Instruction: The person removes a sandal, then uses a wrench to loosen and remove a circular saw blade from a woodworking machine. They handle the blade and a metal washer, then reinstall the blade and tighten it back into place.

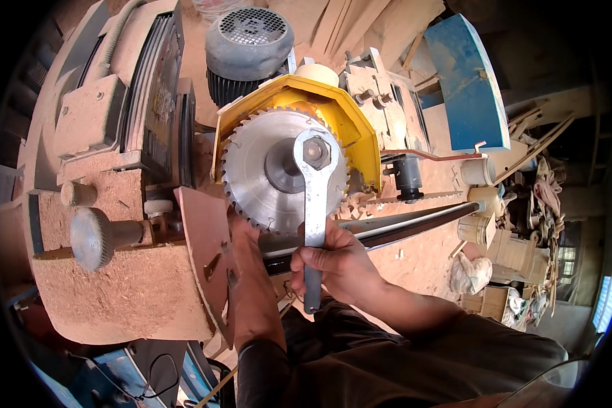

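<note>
A round toothed saw blade [241,160] stands upright in front of me inside an open yellow guard [364,122]. My right hand [338,262] is closed around the dark lower handle of a ring spanner [317,204]. The spanner's ring end surrounds a hex nut [315,154] in front of the blade's hub [282,166]. Its shank hangs almost straight down across the blade. My left hand [243,228] reaches up to the blade's lower left edge. Its fingers are hidden behind the blade, so their grip does not show.
A grey motor [248,64] sits behind the guard. Sawdust-covered machine housing with a round knob [92,239] and a reddish metal plate [207,262] stands at left. A long rail [408,228] runs right, below a blue panel [466,81]. Wood scraps lie beyond.
</note>
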Motion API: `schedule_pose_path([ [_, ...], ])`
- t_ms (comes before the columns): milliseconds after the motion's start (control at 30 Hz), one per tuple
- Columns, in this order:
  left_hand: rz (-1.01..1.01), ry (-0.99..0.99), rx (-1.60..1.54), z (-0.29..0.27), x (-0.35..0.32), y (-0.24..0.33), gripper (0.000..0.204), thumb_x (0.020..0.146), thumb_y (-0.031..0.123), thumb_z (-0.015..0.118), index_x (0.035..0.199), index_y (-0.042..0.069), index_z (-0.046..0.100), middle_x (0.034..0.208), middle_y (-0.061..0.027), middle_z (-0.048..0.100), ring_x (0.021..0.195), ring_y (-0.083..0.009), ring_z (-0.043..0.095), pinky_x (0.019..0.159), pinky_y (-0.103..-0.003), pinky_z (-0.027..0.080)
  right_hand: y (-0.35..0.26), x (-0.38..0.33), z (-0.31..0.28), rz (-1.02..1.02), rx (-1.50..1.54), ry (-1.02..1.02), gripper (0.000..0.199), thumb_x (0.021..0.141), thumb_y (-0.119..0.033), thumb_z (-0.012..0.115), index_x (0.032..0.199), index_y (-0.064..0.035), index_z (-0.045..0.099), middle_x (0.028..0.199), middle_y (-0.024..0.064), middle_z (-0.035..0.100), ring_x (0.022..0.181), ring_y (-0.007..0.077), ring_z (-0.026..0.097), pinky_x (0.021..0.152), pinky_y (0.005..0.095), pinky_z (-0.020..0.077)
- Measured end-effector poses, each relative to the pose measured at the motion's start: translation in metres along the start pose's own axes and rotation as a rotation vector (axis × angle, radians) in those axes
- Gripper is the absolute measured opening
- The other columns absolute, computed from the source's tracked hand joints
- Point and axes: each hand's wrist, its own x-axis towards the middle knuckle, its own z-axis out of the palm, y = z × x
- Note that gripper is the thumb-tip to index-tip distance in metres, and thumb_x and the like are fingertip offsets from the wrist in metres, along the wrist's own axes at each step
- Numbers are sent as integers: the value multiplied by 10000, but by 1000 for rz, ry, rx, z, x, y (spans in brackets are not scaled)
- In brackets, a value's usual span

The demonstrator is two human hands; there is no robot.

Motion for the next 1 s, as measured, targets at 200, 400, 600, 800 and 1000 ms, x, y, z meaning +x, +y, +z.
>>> schedule_pose_path([
  [200,-20,-16,-12,11,2,2,487,1026,401,406,1407,104,469,1385,-76,562,1279,-286,531,1039,-459,470,-9,1,-2,64,-35,-11,279,972,11,535,1237,-73,506,886,161,687,748,326,703,663,450,570],
  [400,-64,115,-17,21,-13,8,514,1021,436,391,1418,118,466,1408,-73,543,1299,-290,511,1053,-467,457,7,13,10,34,48,-30,261,975,3,543,1224,-69,512,863,146,684,734,311,701,640,425,557],
  [600,-66,234,7,33,-24,13,541,1017,471,376,1428,131,463,1431,-70,525,1320,-295,491,1067,-476,445,-39,-13,-48,42,-206,49,327,927,32,593,1232,-45,504,809,146,686,594,238,681,502,316,525],
  [800,-32,26,-49,0,4,3,618,991,558,385,1450,150,448,1457,-61,505,1334,-307,477,1087,-499,421,-70,-7,-64,134,-449,-34,282,953,-9,579,1224,-41,508,810,114,678,569,192,674,489,289,534],
  [1000,-87,173,9,-3,5,2,636,995,573,370,1479,161,411,1506,-58,452,1366,-311,439,1111,-511,390,-70,-3,-53,200,-554,-29,275,973,-29,552,1243,-38,502,824,101,665,555,186,656,486,295,527],
])
